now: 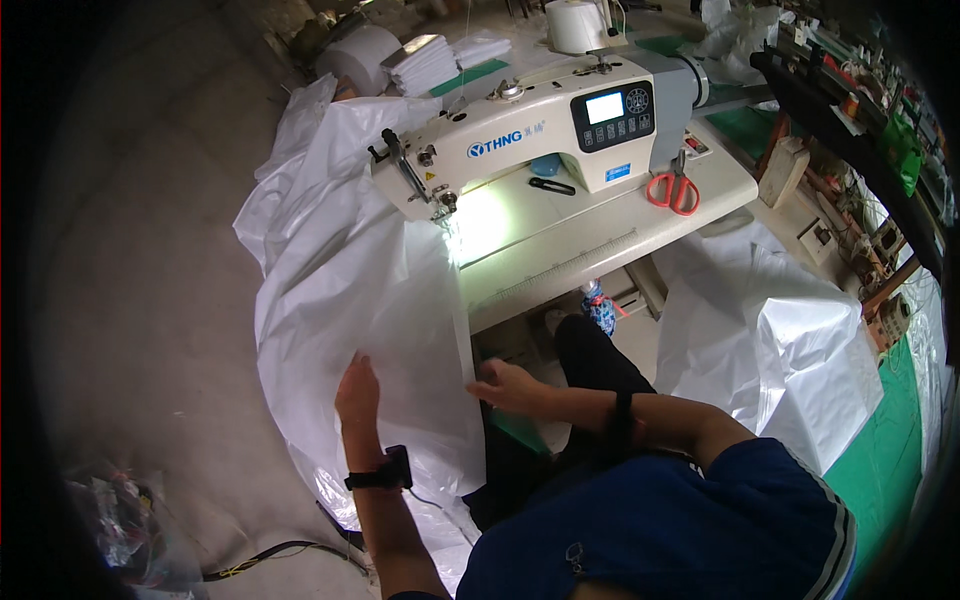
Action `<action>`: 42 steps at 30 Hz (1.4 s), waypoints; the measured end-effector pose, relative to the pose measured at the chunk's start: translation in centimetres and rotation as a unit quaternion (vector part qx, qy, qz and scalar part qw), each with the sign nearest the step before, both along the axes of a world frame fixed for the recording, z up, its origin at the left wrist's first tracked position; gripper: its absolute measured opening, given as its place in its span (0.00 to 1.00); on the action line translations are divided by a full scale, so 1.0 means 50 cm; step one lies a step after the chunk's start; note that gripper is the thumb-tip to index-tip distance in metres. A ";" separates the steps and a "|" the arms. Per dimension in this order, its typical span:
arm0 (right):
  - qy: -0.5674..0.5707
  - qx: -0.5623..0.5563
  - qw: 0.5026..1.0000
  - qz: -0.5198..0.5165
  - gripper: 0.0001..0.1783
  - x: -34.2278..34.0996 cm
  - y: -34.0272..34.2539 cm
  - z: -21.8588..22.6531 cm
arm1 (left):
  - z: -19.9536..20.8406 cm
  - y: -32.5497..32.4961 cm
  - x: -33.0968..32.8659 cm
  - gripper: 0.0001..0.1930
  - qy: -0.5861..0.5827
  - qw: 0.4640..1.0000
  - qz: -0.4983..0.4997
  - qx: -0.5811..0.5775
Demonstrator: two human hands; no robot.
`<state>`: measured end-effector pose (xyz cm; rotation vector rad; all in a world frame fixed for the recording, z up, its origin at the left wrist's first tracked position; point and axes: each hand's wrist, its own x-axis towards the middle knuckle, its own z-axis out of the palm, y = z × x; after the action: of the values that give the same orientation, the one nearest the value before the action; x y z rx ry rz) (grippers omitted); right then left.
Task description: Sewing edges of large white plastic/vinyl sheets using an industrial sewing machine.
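Note:
A large glossy white plastic sheet (350, 285) hangs in folds off the left end of the sewing machine table, its upper part under the lit needle area. My left hand (358, 390) is closed on the sheet's surface, fingers bunched and slightly blurred. At the sheet's straight right edge, my right hand (512, 388) pinches the material between thumb and fingers. The white sewing machine (500, 140) stands ahead of both hands, its small screen lit. How much sheet lies inside either grip is hidden.
Red-handled scissors (675, 190) and a black thread snipper (551, 186) lie on the machine table (590, 250). A white thread cone (577, 27) and folded white stacks (420, 62) are behind. More white sheeting (770, 340) drapes at right. Black cables (290, 546) cross the floor.

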<state>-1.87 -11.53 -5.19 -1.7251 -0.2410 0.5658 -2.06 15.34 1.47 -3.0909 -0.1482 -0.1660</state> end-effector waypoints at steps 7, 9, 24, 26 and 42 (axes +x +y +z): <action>-0.075 -0.070 0.995 -0.015 0.29 0.037 0.048 0.029 | -0.008 -0.167 0.031 0.18 -0.103 0.989 -0.101 -0.032; 0.179 0.077 0.973 0.122 0.21 0.023 0.020 0.032 | -0.025 -0.137 0.045 0.24 -0.028 0.998 -0.037 0.045; -0.170 -0.107 0.979 -0.019 0.35 0.039 -0.051 0.050 | -0.019 -0.278 -0.012 0.15 -0.069 0.996 -0.061 -0.010; -0.262 -0.146 0.953 -0.051 0.38 0.055 -0.031 0.047 | -0.026 -0.301 -0.011 0.11 0.042 0.995 -0.023 -0.085; -0.335 -0.304 0.891 -0.034 0.15 0.181 -0.053 0.121 | 0.000 -0.309 -0.045 0.11 0.078 0.925 -0.121 -0.352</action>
<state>7.20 -14.17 0.85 -2.4996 -0.5262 -0.0574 -4.29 -0.09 1.48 -3.8117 0.2383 0.1715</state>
